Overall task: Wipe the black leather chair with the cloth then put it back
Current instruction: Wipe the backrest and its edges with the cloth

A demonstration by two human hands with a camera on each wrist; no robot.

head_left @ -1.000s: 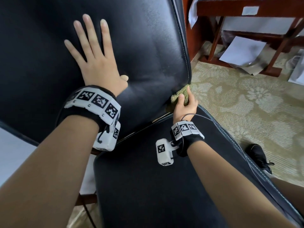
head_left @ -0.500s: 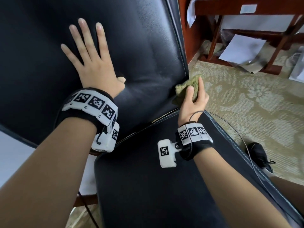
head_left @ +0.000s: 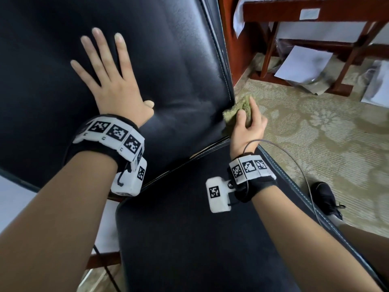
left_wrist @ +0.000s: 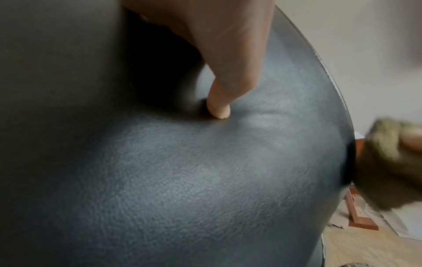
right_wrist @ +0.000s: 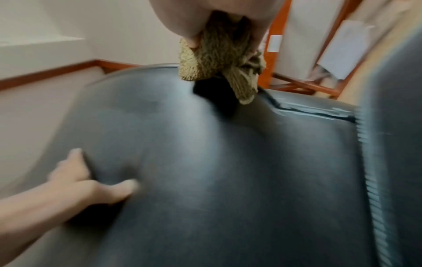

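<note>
Wiping at the backrest's side edge, centre-right of the head view.

The left hand (head_left: pixel 113 89) lay flat, fingers spread, on the black leather chair (head_left: pixel 168 60); the right hand (head_left: pixel 248 125) was clamped around the bunched cloth (head_left: pixel 237 112) at the backrest's right seam. Risk judged: the cloth slipping off the edge, missing the seam. No legible branding; wristband markers only.

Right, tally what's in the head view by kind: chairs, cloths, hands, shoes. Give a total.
Chair: 1
Cloth: 1
Hands: 2, left hand flat on the chair back, right hand gripping the cloth
Shoe: 1
Total: 5
</note>
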